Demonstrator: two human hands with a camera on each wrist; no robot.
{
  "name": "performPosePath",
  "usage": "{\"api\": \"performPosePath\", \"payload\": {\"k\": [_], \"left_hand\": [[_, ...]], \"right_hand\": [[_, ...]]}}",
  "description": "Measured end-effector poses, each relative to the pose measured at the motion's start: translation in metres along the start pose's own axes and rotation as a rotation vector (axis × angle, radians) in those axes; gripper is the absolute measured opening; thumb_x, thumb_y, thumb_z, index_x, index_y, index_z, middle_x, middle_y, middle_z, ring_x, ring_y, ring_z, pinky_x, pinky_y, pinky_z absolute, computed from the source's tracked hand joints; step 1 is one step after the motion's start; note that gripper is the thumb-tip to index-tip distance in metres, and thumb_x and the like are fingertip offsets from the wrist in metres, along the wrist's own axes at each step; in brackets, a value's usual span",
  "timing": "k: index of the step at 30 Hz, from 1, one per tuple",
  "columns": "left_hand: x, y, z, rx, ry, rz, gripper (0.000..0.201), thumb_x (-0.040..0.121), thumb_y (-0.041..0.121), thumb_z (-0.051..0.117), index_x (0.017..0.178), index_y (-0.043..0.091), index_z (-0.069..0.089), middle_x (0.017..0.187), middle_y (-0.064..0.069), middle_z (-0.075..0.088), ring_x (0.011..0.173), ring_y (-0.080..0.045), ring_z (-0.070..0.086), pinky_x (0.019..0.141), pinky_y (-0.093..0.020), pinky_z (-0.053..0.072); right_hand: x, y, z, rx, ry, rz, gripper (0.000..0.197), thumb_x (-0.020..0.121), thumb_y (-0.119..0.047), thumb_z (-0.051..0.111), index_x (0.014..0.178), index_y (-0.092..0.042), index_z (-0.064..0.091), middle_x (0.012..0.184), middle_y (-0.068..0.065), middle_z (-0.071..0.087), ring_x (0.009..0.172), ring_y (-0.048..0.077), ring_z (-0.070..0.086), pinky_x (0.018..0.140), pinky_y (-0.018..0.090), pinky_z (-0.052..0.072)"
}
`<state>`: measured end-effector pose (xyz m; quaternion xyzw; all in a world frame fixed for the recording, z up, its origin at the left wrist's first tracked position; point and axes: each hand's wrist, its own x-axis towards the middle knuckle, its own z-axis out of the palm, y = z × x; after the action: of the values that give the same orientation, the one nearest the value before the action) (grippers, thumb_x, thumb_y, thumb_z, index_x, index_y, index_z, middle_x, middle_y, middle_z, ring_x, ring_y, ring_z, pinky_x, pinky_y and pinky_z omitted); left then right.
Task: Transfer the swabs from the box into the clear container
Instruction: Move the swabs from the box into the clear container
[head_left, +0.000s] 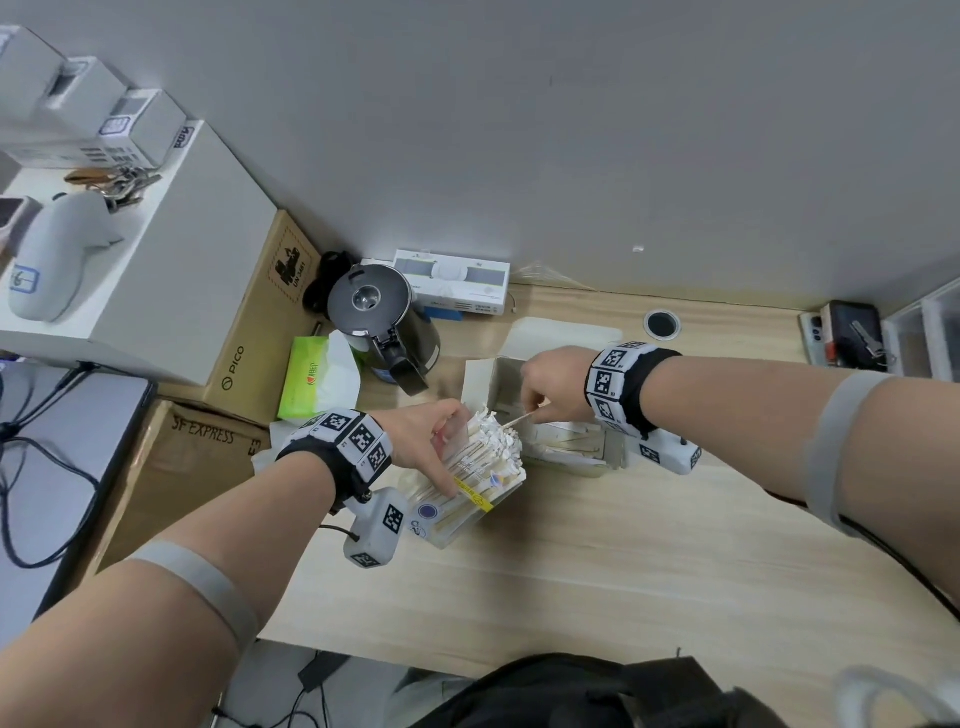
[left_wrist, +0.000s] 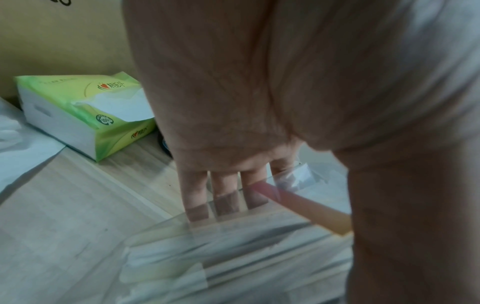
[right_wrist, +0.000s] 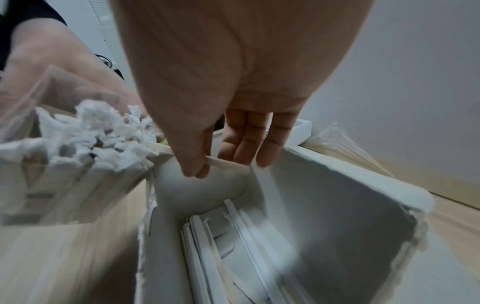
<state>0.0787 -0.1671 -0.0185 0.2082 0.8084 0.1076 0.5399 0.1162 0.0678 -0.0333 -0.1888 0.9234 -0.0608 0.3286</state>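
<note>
On the wooden desk, my left hand (head_left: 447, 447) grips the clear container (head_left: 483, 499), tilted toward the right and packed with several paper-wrapped swabs (head_left: 493, 441). In the left wrist view my fingers (left_wrist: 223, 195) lie behind its clear wall (left_wrist: 233, 236). My right hand (head_left: 532, 408) pinches one swab (head_left: 519, 420) between thumb and fingers, just above the open white box (head_left: 519, 379). The right wrist view shows this swab (right_wrist: 228, 165) held over the box (right_wrist: 337, 195), with several more swabs (right_wrist: 221, 246) lying in its bottom and the container (right_wrist: 78, 160) at left.
A dark kettle (head_left: 379, 317) and a green tissue pack (head_left: 311, 379) stand behind the container on the left. Cardboard boxes (head_left: 249, 338) line the left edge. A flat white carton (head_left: 452, 286) sits by the wall, a cable hole (head_left: 662, 324) and a phone (head_left: 847, 332) lie far right.
</note>
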Motion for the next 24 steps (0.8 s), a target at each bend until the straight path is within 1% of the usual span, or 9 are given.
{"api": "performPosePath", "payload": {"k": [3, 5, 6, 8, 11, 15, 19, 22, 24], "left_hand": [[-0.001, 0.004, 0.002, 0.011, -0.01, -0.007, 0.109, 0.045, 0.042, 0.096, 0.136, 0.021, 0.039, 0.123, -0.007, 0.064, 0.115, -0.027, 0.063, 0.102, -0.046, 0.052], [0.0, 0.007, 0.003, 0.016, -0.015, -0.005, 0.1, 0.059, 0.031, 0.097, 0.138, 0.022, 0.037, 0.121, -0.003, 0.061, 0.105, -0.019, 0.061, 0.095, -0.035, 0.053], [0.001, 0.008, 0.003, 0.024, -0.013, -0.006, 0.097, 0.063, 0.028, 0.096, 0.138, 0.022, 0.036, 0.121, -0.003, 0.06, 0.105, -0.018, 0.06, 0.095, -0.035, 0.052], [0.0, 0.009, 0.003, 0.045, -0.002, -0.006, 0.102, 0.064, 0.03, 0.095, 0.144, 0.022, 0.032, 0.127, -0.002, 0.059, 0.115, -0.021, 0.059, 0.102, -0.038, 0.051], [-0.001, 0.008, 0.003, 0.05, 0.007, -0.007, 0.099, 0.063, 0.03, 0.096, 0.141, 0.02, 0.036, 0.127, -0.003, 0.062, 0.114, -0.023, 0.061, 0.103, -0.04, 0.051], [-0.002, 0.008, 0.007, 0.055, 0.019, 0.011, 0.082, 0.061, 0.03, 0.096, 0.125, 0.025, 0.046, 0.118, -0.007, 0.067, 0.103, -0.025, 0.066, 0.097, -0.043, 0.055], [-0.004, 0.011, 0.011, 0.026, 0.017, 0.022, 0.081, 0.056, 0.034, 0.097, 0.119, 0.027, 0.046, 0.116, -0.009, 0.067, 0.096, -0.022, 0.065, 0.095, -0.043, 0.055], [-0.005, 0.014, 0.012, 0.01, 0.03, 0.032, 0.093, 0.041, 0.046, 0.094, 0.119, 0.027, 0.047, 0.117, -0.012, 0.068, 0.102, -0.028, 0.069, 0.096, -0.05, 0.055], [-0.003, 0.013, 0.012, 0.006, 0.032, 0.034, 0.099, 0.037, 0.05, 0.093, 0.121, 0.028, 0.047, 0.118, -0.012, 0.068, 0.108, -0.031, 0.069, 0.097, -0.051, 0.055]], "right_hand": [[-0.004, -0.008, -0.01, 0.049, 0.037, -0.073, 0.025, 0.095, -0.038, 0.055, 0.094, -0.021, 0.073, 0.075, -0.011, 0.065, 0.071, 0.015, 0.058, 0.07, 0.03, 0.049], [-0.006, -0.018, -0.012, 0.034, 0.054, -0.118, 0.027, 0.098, -0.038, 0.052, 0.088, -0.02, 0.07, 0.069, -0.009, 0.062, 0.065, 0.016, 0.054, 0.065, 0.029, 0.043], [-0.006, -0.024, -0.012, 0.027, 0.066, -0.133, 0.027, 0.098, -0.036, 0.051, 0.091, -0.019, 0.07, 0.075, -0.007, 0.066, 0.069, 0.018, 0.057, 0.066, 0.029, 0.044], [-0.008, -0.032, -0.011, 0.045, 0.088, -0.114, 0.025, 0.096, -0.027, 0.05, 0.106, -0.016, 0.069, 0.092, -0.001, 0.07, 0.082, 0.023, 0.062, 0.072, 0.032, 0.049], [-0.011, -0.039, -0.01, 0.145, 0.049, -0.011, 0.035, 0.091, -0.013, 0.05, 0.126, -0.014, 0.054, 0.107, 0.004, 0.06, 0.088, 0.022, 0.053, 0.075, 0.032, 0.045], [-0.018, -0.031, -0.006, 0.226, 0.036, 0.081, 0.042, 0.087, 0.003, 0.045, 0.125, -0.014, 0.05, 0.114, 0.008, 0.061, 0.097, 0.028, 0.061, 0.085, 0.041, 0.054], [-0.02, -0.028, 0.0, 0.39, 0.109, 0.128, 0.042, 0.086, 0.0, 0.043, 0.121, -0.018, 0.055, 0.11, 0.003, 0.065, 0.097, 0.024, 0.063, 0.085, 0.037, 0.055], [-0.016, -0.036, 0.003, 0.478, 0.148, 0.099, 0.029, 0.088, -0.014, 0.059, 0.117, -0.017, 0.059, 0.099, -0.002, 0.068, 0.09, 0.019, 0.063, 0.083, 0.033, 0.053], [-0.016, -0.04, 0.001, 0.483, 0.162, 0.1, 0.029, 0.089, -0.02, 0.063, 0.117, -0.014, 0.06, 0.091, -0.004, 0.064, 0.085, 0.018, 0.061, 0.079, 0.03, 0.051]]}}
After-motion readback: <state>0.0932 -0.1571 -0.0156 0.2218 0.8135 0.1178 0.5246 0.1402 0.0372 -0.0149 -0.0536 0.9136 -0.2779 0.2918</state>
